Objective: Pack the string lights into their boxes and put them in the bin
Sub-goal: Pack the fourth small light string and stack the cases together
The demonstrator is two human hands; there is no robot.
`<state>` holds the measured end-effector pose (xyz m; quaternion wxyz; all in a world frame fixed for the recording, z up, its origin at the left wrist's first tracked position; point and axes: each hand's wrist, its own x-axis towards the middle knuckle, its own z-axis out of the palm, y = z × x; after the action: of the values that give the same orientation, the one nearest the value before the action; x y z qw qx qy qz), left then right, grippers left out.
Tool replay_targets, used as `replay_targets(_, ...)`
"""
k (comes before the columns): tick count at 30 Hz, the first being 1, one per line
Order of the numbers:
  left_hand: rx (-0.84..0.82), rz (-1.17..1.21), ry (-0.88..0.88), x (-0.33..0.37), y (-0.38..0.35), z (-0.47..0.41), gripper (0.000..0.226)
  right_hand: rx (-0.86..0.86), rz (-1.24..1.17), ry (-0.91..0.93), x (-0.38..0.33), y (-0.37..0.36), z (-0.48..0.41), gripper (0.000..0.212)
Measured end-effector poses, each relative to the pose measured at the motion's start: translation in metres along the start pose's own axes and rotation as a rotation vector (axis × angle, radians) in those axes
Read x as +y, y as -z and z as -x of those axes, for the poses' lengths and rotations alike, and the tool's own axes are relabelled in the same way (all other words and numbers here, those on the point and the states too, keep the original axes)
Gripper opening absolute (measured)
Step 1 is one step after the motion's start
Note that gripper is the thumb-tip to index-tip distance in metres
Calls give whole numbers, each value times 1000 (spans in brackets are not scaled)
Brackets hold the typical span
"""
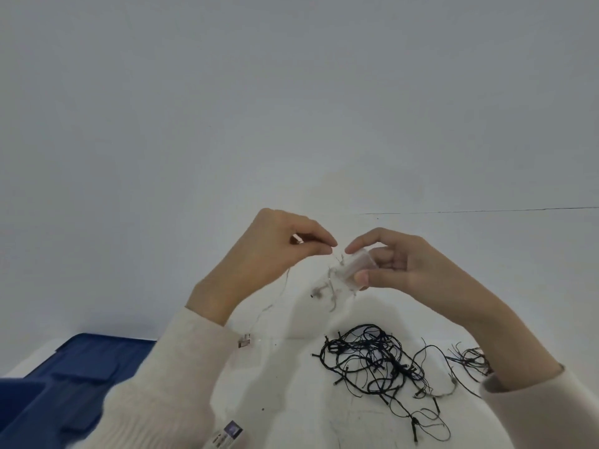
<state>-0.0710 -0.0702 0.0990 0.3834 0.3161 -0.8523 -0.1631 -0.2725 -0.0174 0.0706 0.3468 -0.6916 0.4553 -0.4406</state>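
Note:
My right hand [405, 265] grips a small clear plastic box [356, 268] between thumb and fingers, raised above the white table [291, 400]. A bunch of pale string lights [327, 288] hangs out of the box's open end. My left hand [275, 251] pinches the thin clear wire [275, 303] of that string just left of the box. The wire trails down to a small tag or plug [244, 341] near my left sleeve. A tangle of black string lights [372, 358] lies on the table below my right hand.
A blue bin lid [74, 377] sits at the table's left edge. A small printed box or label [228, 434] lies at the bottom edge beside my left sleeve. A smaller black wire bundle [475, 359] lies by my right sleeve. A plain white wall stands behind.

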Motion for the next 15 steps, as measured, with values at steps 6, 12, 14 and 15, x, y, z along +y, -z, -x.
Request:
replay_targets(6,60,691,262,-17,-26,19,22,23,-623,48,1,-12,-4,37)
replay_targets(12,154,977,442,-6,-55,33,18,274,-770,53,2,-30,-11,34)
replay_targets(14,168,931,472,-1,-58,36,17,353,-685,73,2,-35,-11,32)
replay_targets(15,168,898,487,2,-59,38,16,397,-604,82,2,-36,-11,29)
